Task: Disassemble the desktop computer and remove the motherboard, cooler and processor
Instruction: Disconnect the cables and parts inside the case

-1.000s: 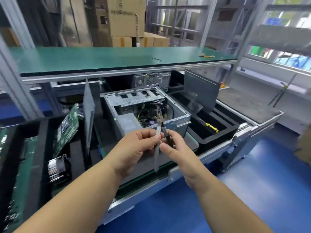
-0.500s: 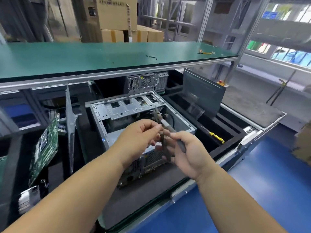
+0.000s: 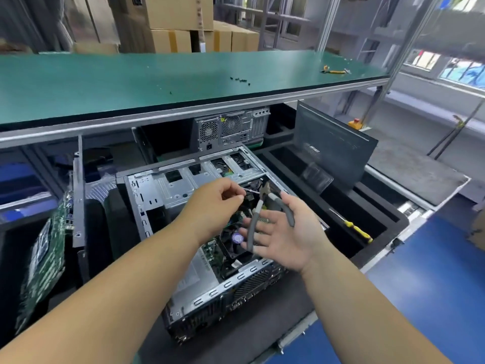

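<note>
Pliers (image 3: pixel 265 211) with grey handles lie across the right hand (image 3: pixel 286 232), which is turned palm up over the open computer case (image 3: pixel 168 190), fingers spread fairly wide and nearly straight; one handle runs down over the fingers, the other sits against the base of the thumb, and the metal nose points toward twelve o'clock. The left hand (image 3: pixel 212 206) hovers just at nine o'clock from the pliers' nose, fingertips drawn together in a pinch on a thin pale wire (image 3: pixel 249 190) that leads off toward the pliers. Both hands are above the middle of the case, which lies on its side on a dark mat (image 3: pixel 288 306) with its side cover off. Inside it, below the hands, the motherboard (image 3: pixel 212 253) is in place, with the cooler fan (image 3: pixel 235 240) and its purple centre label showing between the two wrists. At twelve o'clock from the case a second computer (image 3: pixel 231 130) stands under the long green shelf (image 3: pixel 131 80). On that shelf a few small dark screws (image 3: pixel 240 80) lie near the middle. At three o'clock from the case a yellow-handled screwdriver (image 3: pixel 354 228) lies in a black tray (image 3: pixel 388 222). At nine o'clock a green circuit board (image 3: pixel 47 261) leans upright, blurred.
</note>
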`<state>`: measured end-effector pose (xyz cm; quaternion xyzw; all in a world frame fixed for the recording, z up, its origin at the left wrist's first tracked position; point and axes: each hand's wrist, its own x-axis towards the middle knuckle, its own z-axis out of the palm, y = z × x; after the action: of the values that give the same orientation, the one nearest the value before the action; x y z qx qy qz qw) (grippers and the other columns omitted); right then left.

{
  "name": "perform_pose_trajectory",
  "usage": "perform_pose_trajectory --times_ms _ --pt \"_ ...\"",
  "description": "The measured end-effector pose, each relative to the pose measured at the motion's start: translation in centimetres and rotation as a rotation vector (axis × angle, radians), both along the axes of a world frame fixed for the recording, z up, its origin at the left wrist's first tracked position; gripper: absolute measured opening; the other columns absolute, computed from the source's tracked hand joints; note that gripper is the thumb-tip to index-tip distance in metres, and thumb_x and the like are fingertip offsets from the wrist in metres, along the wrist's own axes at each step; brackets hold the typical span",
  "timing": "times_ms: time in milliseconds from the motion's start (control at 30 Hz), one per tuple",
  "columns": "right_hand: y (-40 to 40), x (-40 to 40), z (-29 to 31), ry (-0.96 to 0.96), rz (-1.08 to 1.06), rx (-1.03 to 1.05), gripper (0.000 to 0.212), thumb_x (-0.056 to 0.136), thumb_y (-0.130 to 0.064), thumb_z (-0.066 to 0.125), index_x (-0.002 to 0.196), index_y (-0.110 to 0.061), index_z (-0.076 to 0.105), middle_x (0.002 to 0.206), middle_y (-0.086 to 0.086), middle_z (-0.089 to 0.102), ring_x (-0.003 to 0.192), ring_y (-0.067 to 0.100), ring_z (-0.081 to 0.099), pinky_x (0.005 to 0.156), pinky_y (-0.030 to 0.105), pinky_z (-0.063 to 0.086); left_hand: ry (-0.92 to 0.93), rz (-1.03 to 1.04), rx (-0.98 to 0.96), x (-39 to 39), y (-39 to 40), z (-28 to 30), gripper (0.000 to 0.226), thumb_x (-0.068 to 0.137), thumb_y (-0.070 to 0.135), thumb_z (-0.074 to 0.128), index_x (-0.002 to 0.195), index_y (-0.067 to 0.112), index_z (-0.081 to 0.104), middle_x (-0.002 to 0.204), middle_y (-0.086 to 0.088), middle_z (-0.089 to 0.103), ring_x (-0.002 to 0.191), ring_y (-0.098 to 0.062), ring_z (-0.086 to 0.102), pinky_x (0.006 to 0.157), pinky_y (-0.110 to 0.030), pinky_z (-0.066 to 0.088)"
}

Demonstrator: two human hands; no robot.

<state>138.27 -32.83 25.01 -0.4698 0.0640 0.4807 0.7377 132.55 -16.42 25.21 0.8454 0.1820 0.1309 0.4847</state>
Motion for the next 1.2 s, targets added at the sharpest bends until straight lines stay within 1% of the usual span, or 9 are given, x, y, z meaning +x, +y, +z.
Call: perform_pose_trajectory --times_ms 133,200,267,367,467,567,933,1033,1200 --pt "0.2 1.7 -1.0 0.033 0.036 -0.034 0.072 0.092 -0.057 0.047 0.135 0.000 0.045 0.120 0.024 0.059 0.105 0.040 0.062 0.087 0.052 0.053 0.016 0.021 0.068 2.0 0.3 -1.3 0.012 0.090 0.026 0.061 0.088 0.038 0.065 0.088 0.016 0.067 0.083 -0.004 0.062 0.069 -0.028 0.053" --pt "0.2 2.5 -1.3 0.058 0.057 -0.038 0.071 0.093 -0.055 0.046 0.136 0.001 0.043 0.120 0.025 0.058 0.105 0.041 0.061 0.085 0.052 0.053 0.007 0.040 0.123 3.1 0.2 -1.8 0.014 0.089 0.024 0.061 0.088 0.038 0.064 0.088 0.018 0.066 0.084 -0.001 0.061 0.069 -0.025 0.050" --pt "0.3 3.0 -1.3 0.089 0.074 -0.041 0.070 0.094 -0.054 0.045 0.135 0.003 0.042 0.121 0.025 0.056 0.107 0.042 0.059 0.083 0.052 0.053 0.004 0.033 0.190 4.1 0.2 -2.2 0.014 0.088 0.023 0.062 0.092 0.036 0.064 0.092 0.018 0.065 0.088 0.000 0.060 0.075 -0.023 0.049" --pt "0.3 3.6 -1.6 0.120 0.115 -0.059 0.068 0.094 -0.054 0.045 0.127 0.005 0.047 0.117 0.025 0.056 0.105 0.042 0.059 0.080 0.051 0.053 0.049 0.016 0.339 5.8 0.1 -2.8 0.020 0.089 0.022 0.061 0.105 0.032 0.064 0.106 0.013 0.064 0.100 -0.010 0.059 0.089 -0.032 0.049" --pt "0.3 4.2 -2.0 0.146 0.149 -0.072 0.068 0.094 -0.054 0.045 0.125 0.006 0.049 0.116 0.025 0.056 0.107 0.042 0.058 0.086 0.053 0.051 0.136 -0.016 0.558 7.6 0.0 -3.3 0.029 0.089 0.020 0.059 0.116 0.030 0.061 0.120 0.007 0.062 0.114 -0.019 0.052 0.098 -0.035 0.042" --pt "0.2 4.7 -2.4 0.155 0.167 -0.086 0.068 0.093 -0.054 0.046 0.127 0.005 0.049 0.119 0.025 0.055 0.113 0.043 0.057 0.098 0.056 0.046 0.204 -0.024 0.654 8.9 -0.1 -4.0 0.031 0.090 0.021 0.058 0.119 0.032 0.060 0.122 0.005 0.062 0.116 -0.023 0.051 0.100 -0.039 0.041" --pt "0.1 5.8 -2.8 0.103 0.177 -0.134 0.056 0.093 -0.053 0.047 0.111 0.000 0.052 0.125 0.024 0.056 0.106 0.040 0.060 0.093 0.054 0.048 0.148 0.037 0.658 11.0 0.5 -6.0 0.013 0.091 0.030 0.062 0.103 0.035 0.064 0.099 0.013 0.063 0.099 -0.017 0.055 0.094 -0.035 0.031" --pt "0.1 5.9 -2.9 0.091 0.173 -0.144 0.054 0.093 -0.052 0.047 0.114 -0.002 0.051 0.125 0.024 0.057 0.105 0.039 0.062 0.091 0.053 0.050 0.141 0.038 0.654 11.2 0.7 -6.2 0.010 0.091 0.032 0.062 0.100 0.034 0.063 0.098 0.012 0.063 0.097 -0.018 0.055 0.094 -0.035 0.030" --pt "0.2 5.8 -2.9 0.087 0.133 -0.159 0.055 0.095 -0.050 0.049 0.123 -0.003 0.048 0.125 0.023 0.058 0.106 0.036 0.063 0.078 0.046 0.056 0.136 0.038 0.627 11.4 0.9 -6.6 0.004 0.091 0.031 0.062 0.092 0.035 0.063 0.086 0.015 0.056 0.084 -0.014 0.052 0.095 -0.036 0.034"
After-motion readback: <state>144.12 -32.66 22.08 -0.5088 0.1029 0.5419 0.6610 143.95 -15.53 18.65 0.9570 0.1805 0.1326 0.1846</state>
